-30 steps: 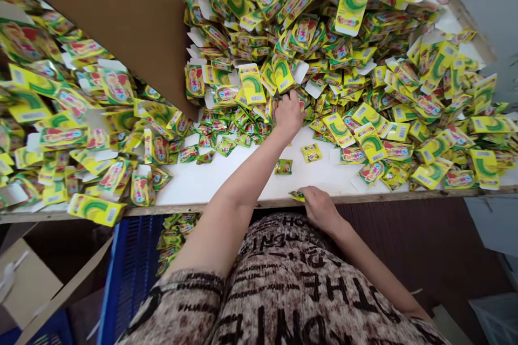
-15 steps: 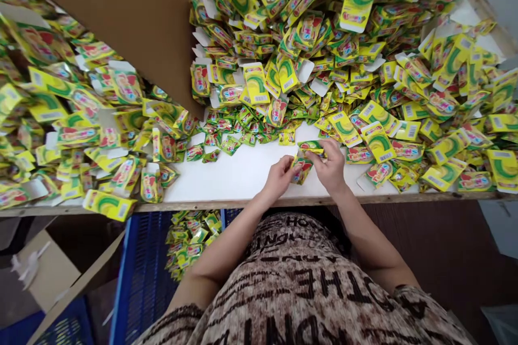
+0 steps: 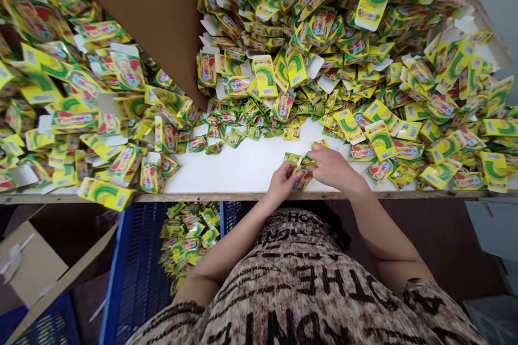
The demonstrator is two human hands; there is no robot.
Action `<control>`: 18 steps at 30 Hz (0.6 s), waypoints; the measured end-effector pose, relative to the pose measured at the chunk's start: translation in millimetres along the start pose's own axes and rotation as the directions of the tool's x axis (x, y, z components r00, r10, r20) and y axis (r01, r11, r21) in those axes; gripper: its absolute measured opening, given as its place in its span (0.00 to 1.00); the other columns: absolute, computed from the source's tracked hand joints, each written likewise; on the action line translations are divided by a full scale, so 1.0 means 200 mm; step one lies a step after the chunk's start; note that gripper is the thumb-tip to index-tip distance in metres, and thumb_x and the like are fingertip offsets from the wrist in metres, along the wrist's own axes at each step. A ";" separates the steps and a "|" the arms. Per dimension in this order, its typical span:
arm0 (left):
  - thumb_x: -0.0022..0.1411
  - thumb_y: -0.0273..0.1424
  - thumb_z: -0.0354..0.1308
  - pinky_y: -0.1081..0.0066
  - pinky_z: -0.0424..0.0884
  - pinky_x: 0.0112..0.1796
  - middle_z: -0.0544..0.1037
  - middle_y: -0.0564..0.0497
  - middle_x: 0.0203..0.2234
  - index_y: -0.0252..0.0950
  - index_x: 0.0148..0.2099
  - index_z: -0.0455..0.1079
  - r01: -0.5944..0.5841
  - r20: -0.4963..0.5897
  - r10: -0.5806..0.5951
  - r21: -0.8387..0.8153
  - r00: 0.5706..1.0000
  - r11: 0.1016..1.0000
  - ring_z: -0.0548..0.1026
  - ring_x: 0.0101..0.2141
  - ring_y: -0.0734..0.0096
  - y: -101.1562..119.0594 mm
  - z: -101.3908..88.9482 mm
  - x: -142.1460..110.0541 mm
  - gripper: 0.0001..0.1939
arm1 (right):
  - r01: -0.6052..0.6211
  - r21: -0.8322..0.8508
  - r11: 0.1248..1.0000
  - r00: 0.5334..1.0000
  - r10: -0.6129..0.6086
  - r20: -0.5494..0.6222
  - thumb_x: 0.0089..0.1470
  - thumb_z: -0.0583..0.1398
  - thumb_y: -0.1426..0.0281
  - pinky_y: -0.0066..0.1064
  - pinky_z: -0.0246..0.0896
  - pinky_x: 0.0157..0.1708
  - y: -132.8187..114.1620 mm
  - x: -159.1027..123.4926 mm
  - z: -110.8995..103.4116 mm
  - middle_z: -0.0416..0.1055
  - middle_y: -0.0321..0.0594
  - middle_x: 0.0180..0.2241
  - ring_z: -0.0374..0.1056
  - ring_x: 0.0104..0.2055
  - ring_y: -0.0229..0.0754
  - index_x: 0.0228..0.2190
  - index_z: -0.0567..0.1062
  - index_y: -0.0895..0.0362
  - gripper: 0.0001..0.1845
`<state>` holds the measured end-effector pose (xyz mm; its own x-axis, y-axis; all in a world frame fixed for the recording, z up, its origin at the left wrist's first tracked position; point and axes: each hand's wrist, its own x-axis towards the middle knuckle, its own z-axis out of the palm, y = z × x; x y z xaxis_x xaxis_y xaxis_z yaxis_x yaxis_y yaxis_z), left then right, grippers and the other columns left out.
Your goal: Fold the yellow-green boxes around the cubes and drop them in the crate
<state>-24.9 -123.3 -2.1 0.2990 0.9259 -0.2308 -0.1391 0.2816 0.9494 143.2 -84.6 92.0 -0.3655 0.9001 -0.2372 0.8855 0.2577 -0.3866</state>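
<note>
My left hand (image 3: 283, 179) is closed, thumb and fingers pinching a small printed carton (image 3: 303, 180) in yellow, green and red over the table's front edge. The carton tilts, and its upper end is close to my right hand (image 3: 334, 168). That hand is bent over with its fingertips pressed together on a small green packet (image 3: 308, 161) at the carton's upper end. How far the packet sits inside the carton is hidden by the fingers. Just beyond the hands, small green packets (image 3: 234, 138) lie loose on the white tabletop (image 3: 226, 170).
A large heap of yellow-green cartons (image 3: 319, 27) rises at the back and right. More cartons (image 3: 81, 118) cover the left, beside a brown cardboard box (image 3: 149, 11). Below the wooden edge, a blue crate (image 3: 137, 264) stands near a pile of packs (image 3: 190, 237) and an open carton box (image 3: 36, 269).
My right hand has turned over and lowered its fingertips to the carton's upper end, with the packet now mostly covered. My left hand keeps its hold. The whole view has shifted slightly.
</note>
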 end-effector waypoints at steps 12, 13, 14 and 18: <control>0.56 0.40 0.69 0.69 0.68 0.45 0.78 0.50 0.36 0.35 0.43 0.71 0.034 0.059 -0.026 -0.139 0.998 0.990 0.74 0.40 0.68 0.04 0.00 -0.01 0.19 | 0.164 0.200 0.966 0.985 -0.171 0.015 0.54 0.58 0.80 0.31 0.56 0.36 0.04 -0.04 -0.07 0.73 0.42 0.37 0.67 0.38 0.43 0.41 0.75 0.57 0.13; 0.55 0.40 0.70 0.69 0.68 0.44 0.79 0.51 0.36 0.34 0.41 0.71 0.046 0.069 -0.036 -0.153 0.997 0.987 0.74 0.39 0.69 0.04 -0.01 -0.01 0.18 | 0.151 0.269 0.951 0.989 -0.146 -0.039 0.54 0.60 0.79 0.31 0.57 0.36 0.06 -0.03 -0.06 0.74 0.41 0.35 0.68 0.37 0.42 0.40 0.76 0.57 0.12; 0.54 0.39 0.70 0.69 0.68 0.44 0.79 0.51 0.35 0.34 0.41 0.71 0.056 0.080 -0.043 -0.167 0.996 0.984 0.74 0.39 0.69 0.05 -0.01 -0.01 0.18 | 0.141 0.322 0.936 0.989 -0.116 -0.097 0.54 0.61 0.78 0.31 0.58 0.36 0.07 -0.03 -0.05 0.74 0.39 0.32 0.68 0.35 0.42 0.38 0.76 0.56 0.09; 0.54 0.40 0.70 0.68 0.68 0.46 0.79 0.50 0.38 0.34 0.45 0.72 0.037 0.086 -0.022 -0.175 0.996 0.984 0.74 0.40 0.68 0.04 -0.01 -0.01 0.20 | 0.217 0.260 0.941 0.949 -0.141 -0.281 0.53 0.66 0.73 0.37 0.61 0.43 0.08 0.01 0.03 0.75 0.43 0.33 0.67 0.40 0.46 0.25 0.79 0.56 0.05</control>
<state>-28.5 -122.1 5.8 0.3824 0.8943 -0.2324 -0.2907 0.3552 0.8884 155.4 -81.6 80.3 -0.3914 0.9167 0.0799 0.6793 0.3464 -0.6470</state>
